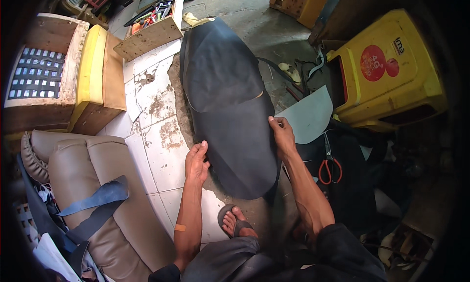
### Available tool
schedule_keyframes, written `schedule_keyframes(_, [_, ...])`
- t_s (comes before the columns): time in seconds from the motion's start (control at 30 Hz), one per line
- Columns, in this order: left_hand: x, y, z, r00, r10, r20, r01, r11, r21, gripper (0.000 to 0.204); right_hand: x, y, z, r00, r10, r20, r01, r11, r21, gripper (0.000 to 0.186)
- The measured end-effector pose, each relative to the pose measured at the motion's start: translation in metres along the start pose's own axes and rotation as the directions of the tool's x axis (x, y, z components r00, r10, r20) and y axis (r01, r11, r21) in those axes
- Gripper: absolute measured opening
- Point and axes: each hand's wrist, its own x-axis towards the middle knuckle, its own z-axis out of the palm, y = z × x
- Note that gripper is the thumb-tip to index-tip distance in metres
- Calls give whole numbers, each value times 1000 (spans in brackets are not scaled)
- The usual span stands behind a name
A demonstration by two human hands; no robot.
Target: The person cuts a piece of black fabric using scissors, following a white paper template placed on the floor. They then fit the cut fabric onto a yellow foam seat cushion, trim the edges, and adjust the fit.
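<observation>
A long black motorcycle seat [235,149] lies lengthwise before me, wide in the middle and tapering at its far end. Its black cover has a curved seam across the middle, with the far panel slightly wrinkled. At the near left edge, my left hand [197,163] is closed, thumb up, with fingertips at the cover's side. My right hand [283,137] pinches the cover's right edge a little farther away. The fingers' undersides and the seat's underside are hidden.
Left are a brown padded cushion [98,208] with dark straps and wooden frames with yellow foam [93,66]. A wooden tool box [152,37] stands beyond. At right are a yellow plastic stool [396,61], red-handled scissors [330,170] and a grey sheet [311,115].
</observation>
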Motion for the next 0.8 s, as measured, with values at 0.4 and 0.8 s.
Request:
schedule_keyframes(0.4, [-68,-52,-35,995,-92,48,98,987,-127,14,-58,52,-47,997,73,19,-75,989,130,32])
schedule_keyframes(0.8, [-64,-64,-45,995,-45,93,65,972,-228,10,-51,35,-25,998,-33,-62,41,989,139,24])
